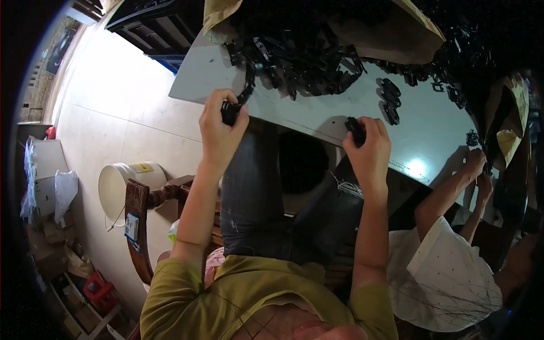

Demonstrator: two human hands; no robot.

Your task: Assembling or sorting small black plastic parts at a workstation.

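My left hand [218, 129] is closed around a small black plastic part [230, 113] at the table's near left edge. Just beyond its fingers lies a strand of dark pieces [247, 85] trailing from the heap. My right hand [371, 148] pinches another black plastic part [356, 131] between thumb and fingers, over the table edge on the right. Farther back, a loose heap of black plastic pieces [309, 71] spreads over the white table [317, 113]. Several similar parts [390, 101] sit in a short row beyond my right hand. The exact kind of part cannot be made out.
An open brown paper bag [391, 34] stands behind the heap. At the right, a co-worker's hands [479, 167] work near another paper bag [513, 122]. A white bucket [119, 187] and a wooden chair [139, 226] are at left; black crates [153, 28] stand at far left.
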